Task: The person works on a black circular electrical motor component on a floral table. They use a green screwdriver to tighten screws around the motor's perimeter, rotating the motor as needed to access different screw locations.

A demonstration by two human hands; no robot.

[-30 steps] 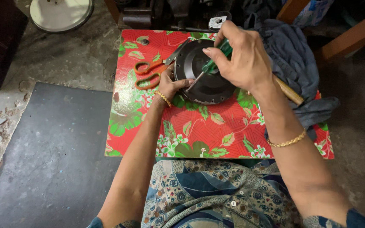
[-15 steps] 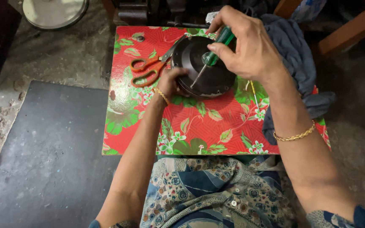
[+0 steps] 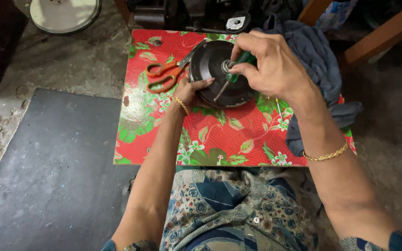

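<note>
Right hand (image 3: pixel 271 65) closed around a green-handled screwdriver (image 3: pixel 231 76), now lowered from above onto the hub of the round black motor (image 3: pixel 219 74), left hand (image 3: pixel 192 90) still clasping the motor's near edge (fingers curled over it), orange scissors (image 3: pixel 166 76) just beside, on the red flowered table (image 3: pixel 238 135).

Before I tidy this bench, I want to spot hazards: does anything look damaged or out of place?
Nothing is spilled. The red floral table covering has a dark hole near its left edge, and the orange-handled scissors lie open beside the round black metal housing. A grey cloth hangs off the right side.
</note>
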